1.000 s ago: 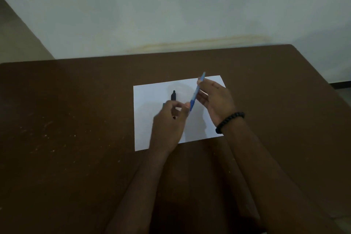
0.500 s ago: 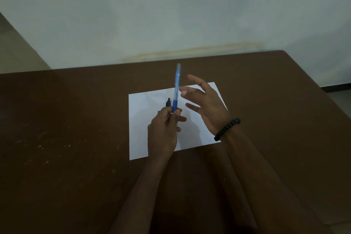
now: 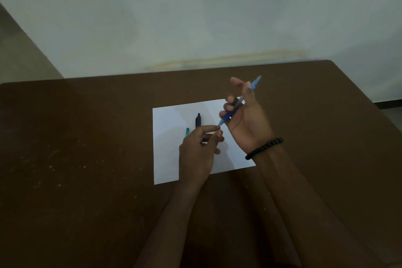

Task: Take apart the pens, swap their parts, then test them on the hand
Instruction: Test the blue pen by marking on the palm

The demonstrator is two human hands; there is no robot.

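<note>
Dismantling looks barely begun — my right hand (image 3: pixel 245 119) grips the blue pen (image 3: pixel 236 107), left hand (image 3: pixel 199 150) pinching its tip at seven o'clock; black pen (image 3: pixel 198 120) untouched on the paper (image 3: pixel 171 119).

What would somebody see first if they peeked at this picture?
Probably the blue pen, held up slanted in the right hand above the white paper in the middle of the brown table. The left hand pinches its lower tip. A black pen lies on the paper nearby.
</note>
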